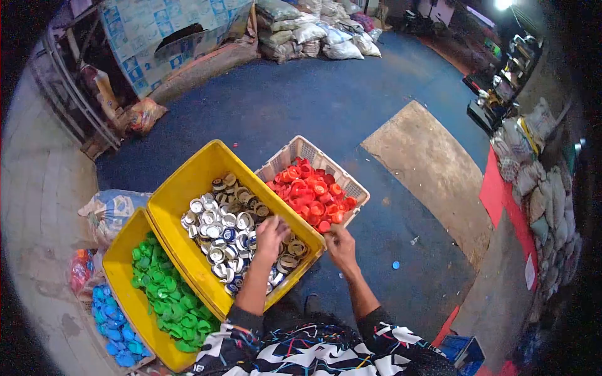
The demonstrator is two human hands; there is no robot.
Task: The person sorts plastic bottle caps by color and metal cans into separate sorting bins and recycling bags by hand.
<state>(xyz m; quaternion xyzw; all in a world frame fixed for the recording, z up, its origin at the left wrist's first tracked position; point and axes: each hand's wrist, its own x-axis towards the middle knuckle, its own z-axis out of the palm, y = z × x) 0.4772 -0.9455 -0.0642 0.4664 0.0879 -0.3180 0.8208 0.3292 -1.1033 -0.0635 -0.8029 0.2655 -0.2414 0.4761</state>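
My left hand point(272, 237) is over a large yellow bin point(182, 172), above a heap of silver, white and dark blue bottle caps point(229, 220). Its fingers are blurred, so their grip does not show. Beside the bin's near right corner, my right hand point(340, 245) has its fingers curled together. The fingertips lie close to the red caps at the lower corner of a pale plastic crate point(352, 188); whatever they hold is hidden. Red bottle caps point(307, 191) fill that crate.
Left of the large bin, another yellow bin point(119, 257) holds green caps point(166, 291). Blue caps point(115, 326) sit in a crate beyond it. One blue cap point(396, 265) lies on the dark floor. Stacked sacks point(313, 31) stand at the back, with more sacks point(542, 194) along the right.
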